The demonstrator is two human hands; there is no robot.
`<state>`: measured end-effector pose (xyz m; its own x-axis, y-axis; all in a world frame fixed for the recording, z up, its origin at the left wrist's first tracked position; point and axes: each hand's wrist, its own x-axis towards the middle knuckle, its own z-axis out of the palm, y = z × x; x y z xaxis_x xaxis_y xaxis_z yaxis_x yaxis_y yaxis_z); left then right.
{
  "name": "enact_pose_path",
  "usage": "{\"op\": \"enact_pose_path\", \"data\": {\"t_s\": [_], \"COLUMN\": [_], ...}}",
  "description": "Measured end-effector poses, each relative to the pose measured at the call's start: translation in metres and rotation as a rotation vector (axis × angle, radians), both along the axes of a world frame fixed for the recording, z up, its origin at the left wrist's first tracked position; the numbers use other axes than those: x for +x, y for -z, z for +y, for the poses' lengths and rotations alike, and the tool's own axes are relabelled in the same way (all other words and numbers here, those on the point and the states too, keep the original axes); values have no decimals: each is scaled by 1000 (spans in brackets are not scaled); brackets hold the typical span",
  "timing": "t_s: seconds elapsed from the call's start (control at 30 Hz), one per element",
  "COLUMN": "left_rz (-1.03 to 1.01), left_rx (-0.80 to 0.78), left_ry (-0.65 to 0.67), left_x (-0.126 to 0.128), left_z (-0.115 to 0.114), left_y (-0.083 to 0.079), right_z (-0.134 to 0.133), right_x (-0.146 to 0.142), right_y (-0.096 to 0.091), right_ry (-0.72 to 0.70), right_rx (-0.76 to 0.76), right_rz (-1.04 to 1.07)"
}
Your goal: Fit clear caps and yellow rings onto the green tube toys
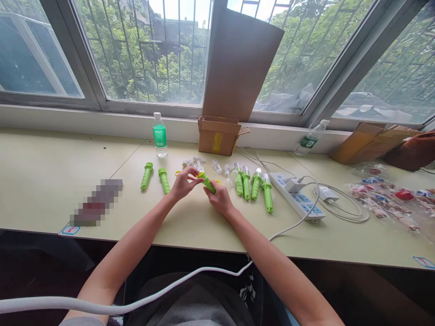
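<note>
Over the middle of the table, my right hand point(220, 199) is wrapped round a green torch-shaped handle point(209, 184), tilted with its upper end to the left. The fingers of my left hand point(183, 184) close on a yellow ring point(201, 174) at that upper end. More yellow shows beside each hand, too small to make out. Two green handles without clear caps, the outer one point(147, 176) fully visible, lie left of my left hand. To the right of my right hand lie several green handles with clear caps point(256, 184). Loose clear caps point(216, 166) lie just beyond my hands.
A water bottle point(160, 136) and a small cardboard box point(218, 135) stand near the windowsill. On the right are a power strip point(299, 197), a white charger point(325, 194) with cables, and wrapped items point(390, 194). A white cable point(163, 290) crosses before me.
</note>
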<state>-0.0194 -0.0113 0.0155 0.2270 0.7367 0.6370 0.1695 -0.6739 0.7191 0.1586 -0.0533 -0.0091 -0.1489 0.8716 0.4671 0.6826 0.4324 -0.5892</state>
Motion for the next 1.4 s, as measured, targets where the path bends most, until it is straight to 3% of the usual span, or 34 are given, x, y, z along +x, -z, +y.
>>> {"op": "enact_pose_path", "data": {"t_s": [0.27, 0.5, 0.63, 1.0, 1.4], "left_rz": [-21, 20, 23, 20, 71], "left_rx": [-41, 28, 23, 99, 107], "left_ry": [45, 50, 30, -62, -114], "left_x": [0, 1, 2, 4, 3], "left_z": [-2, -1, -1, 1, -1], "left_y": [-3, -1, 0, 7, 7], "right_z": [0, -1, -2, 0, 0], "right_x": [0, 1, 1, 0, 2], "right_y": [-4, 1, 2, -2, -3], "right_ry": [-102, -26, -61, -33, -75], "right_rx": [175, 36, -34, 25, -21], "right_rz": [89, 215, 268, 178, 131]}}
